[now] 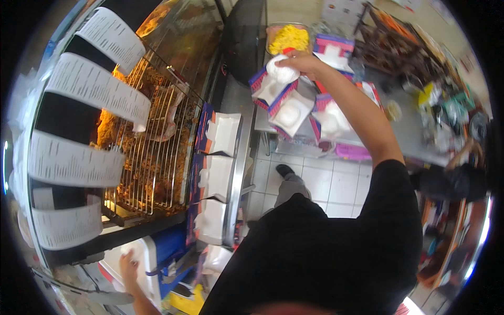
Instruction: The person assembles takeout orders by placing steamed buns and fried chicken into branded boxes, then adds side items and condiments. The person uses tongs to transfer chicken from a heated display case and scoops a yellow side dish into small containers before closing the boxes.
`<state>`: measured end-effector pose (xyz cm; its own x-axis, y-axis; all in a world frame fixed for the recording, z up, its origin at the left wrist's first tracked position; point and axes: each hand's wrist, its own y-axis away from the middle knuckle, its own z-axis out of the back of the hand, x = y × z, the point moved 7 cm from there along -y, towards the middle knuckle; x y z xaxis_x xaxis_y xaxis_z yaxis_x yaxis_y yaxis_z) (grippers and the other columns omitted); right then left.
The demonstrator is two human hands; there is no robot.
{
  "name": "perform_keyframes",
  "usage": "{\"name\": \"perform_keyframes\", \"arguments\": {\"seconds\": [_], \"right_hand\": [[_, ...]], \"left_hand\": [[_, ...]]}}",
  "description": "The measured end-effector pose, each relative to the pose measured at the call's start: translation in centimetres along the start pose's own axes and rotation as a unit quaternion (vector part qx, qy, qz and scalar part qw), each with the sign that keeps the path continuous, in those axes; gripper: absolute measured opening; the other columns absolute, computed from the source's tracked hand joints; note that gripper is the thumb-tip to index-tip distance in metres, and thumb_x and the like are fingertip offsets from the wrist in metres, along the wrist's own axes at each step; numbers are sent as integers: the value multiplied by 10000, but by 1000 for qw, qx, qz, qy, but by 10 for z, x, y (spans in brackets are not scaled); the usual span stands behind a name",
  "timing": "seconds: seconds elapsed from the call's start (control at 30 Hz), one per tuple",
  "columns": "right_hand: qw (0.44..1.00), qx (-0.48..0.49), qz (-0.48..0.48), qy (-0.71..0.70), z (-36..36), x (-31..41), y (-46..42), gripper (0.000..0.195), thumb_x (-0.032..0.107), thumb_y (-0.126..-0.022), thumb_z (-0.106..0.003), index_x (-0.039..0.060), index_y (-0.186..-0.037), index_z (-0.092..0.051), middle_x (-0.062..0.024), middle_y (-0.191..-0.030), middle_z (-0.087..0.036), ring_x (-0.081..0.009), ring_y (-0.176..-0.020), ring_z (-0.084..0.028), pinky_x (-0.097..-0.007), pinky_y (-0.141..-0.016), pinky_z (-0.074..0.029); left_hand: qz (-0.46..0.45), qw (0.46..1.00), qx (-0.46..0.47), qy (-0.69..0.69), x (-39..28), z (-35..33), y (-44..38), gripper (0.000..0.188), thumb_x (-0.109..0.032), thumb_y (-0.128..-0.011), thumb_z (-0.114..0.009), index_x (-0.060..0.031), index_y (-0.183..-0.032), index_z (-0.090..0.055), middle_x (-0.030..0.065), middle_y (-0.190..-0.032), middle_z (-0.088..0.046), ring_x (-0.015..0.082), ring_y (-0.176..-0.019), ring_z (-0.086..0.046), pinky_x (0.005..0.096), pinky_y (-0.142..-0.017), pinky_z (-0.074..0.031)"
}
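My right hand (301, 65) reaches across to a steel table and holds a white rounded bundle (282, 71), its wrapping or contents too blurred to tell. Beneath it is an open cardboard food box (269, 91) with purple printed sides. Beside that, a second open box (299, 98) holds a white mound (289, 116). A third box (321, 104), partly behind my forearm, also contains white mounds. Just past my fingers is a tray of yellow food (290, 37). At lower left, my left hand (129, 265) is over a white cooler lid (146, 252); its grip is blurred.
Fried pieces (106, 128) and wire racks (157, 173) fill a glass warmer at left, hung with printed paper slips (98, 84). Several open boxes (222, 134) line a steel ledge (236, 177). A dark rack (390, 43) stands behind. Another person's sleeve (449, 182) is at right.
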<state>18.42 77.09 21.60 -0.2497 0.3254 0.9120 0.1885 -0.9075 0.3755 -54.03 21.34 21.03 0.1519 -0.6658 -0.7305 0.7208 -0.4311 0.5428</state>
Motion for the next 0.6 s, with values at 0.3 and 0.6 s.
{"name": "perform_keyframes", "arguments": {"seconds": [0.3,0.6], "right_hand": [[909,301,-275,89,-39,-116,-142,416,170,-795,-724,54,-1167,-577,-84,-1108,-635,-197,-1003,-619,-354,-837,-514],[825,340,-49,449,-54,-135,-172,285,240,-819,-665,38,-1019,-650,-97,-967,-659,-188,-816,-608,-336,-726,-483]], "left_hand": [[-193,899,-297,259,119,81,274,531,-370,-882,-553,-116,-1330,-425,71,-1308,-468,223,-1142,-453,380,-931,-378],[-59,889,-120,437,140,-288,373,609,-335,-871,-569,-18,-1352,-371,118,-1346,-441,266,-1211,-436,420,-993,-359]]}}
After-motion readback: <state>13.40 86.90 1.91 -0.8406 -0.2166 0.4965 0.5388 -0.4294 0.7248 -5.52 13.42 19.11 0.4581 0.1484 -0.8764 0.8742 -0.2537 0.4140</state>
